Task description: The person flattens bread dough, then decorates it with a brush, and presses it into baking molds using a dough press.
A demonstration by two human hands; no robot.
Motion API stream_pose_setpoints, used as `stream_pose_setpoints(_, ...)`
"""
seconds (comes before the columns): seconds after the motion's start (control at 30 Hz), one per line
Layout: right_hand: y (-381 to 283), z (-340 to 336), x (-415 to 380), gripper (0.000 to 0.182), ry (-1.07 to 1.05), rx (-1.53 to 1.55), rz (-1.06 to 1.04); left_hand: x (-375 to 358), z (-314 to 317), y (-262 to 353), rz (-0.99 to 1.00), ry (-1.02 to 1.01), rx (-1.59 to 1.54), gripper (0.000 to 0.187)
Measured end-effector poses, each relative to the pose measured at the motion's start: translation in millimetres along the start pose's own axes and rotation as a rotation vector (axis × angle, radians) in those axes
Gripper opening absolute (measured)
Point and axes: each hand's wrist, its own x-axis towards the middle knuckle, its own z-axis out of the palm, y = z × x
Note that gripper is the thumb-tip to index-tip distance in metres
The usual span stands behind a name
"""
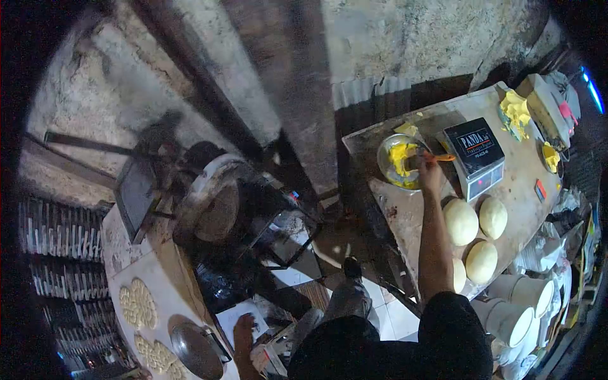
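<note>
My right hand (430, 171) is closed around a brush (443, 158) with an orange handle. The brush head is over a round metal bowl (382, 170), beside soft yellow margarine (401, 157) spread inside it. Just right of that hand stands a black-topped digital scale (474, 149). Several smooth pale dough balls (460, 221) lie along my right forearm. Low on the left, my left hand (244, 328) hangs near a white flat surface (234, 318); its fingers are too dark to make out.
Flat patterned dough pieces (139, 303) and a round metal pan or lid (196, 348) lie on the left table. A dark round machine (215, 202) stands behind. More margarine (516, 111) sits at the right table's far end. White buckets (516, 323) stand at lower right.
</note>
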Motion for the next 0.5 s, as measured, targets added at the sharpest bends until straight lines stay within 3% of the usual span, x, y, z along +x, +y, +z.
stream_pose_setpoints(0.07, -46.4, -16.6, -37.3, 0.024, -0.009, 0.376, 0.156, -13.5, -51.6, -76.0, 0.032, 0.21, -0.177, 0.036)
stream_pose_setpoints(0.17, -114.8, -16.8, -122.1, 0.031, -0.091, 0.985, 0.389, -30.8, -118.2, -169.1, -0.059, 0.578, 0.065, 0.038)
stream_pose_setpoints(0.3, -211.4, 14.8, -264.1, 0.037, -0.288, 1.343, 0.474, -61.1, -181.8, -287.1, -0.179, 0.879, 0.298, 0.041)
stream_pose_setpoints(0.37, -225.2, 49.1, -332.8, 0.024, -0.379, 1.289, 0.499, -77.5, -199.4, -344.2, -0.199, 0.964, 0.333, 0.043)
stream_pose_setpoints(0.47, -272.0, 138.9, -454.7, 0.023, -0.924, 1.202, 0.418, -92.9, -195.1, -418.0, -0.205, 1.045, 0.348, 0.047)
stream_pose_setpoints(0.5, -307.4, 167.5, -504.4, 0.023, -1.11, 0.968, 0.358, -95.9, -188.7, -431.5, -0.221, 1.074, 0.347, 0.048)
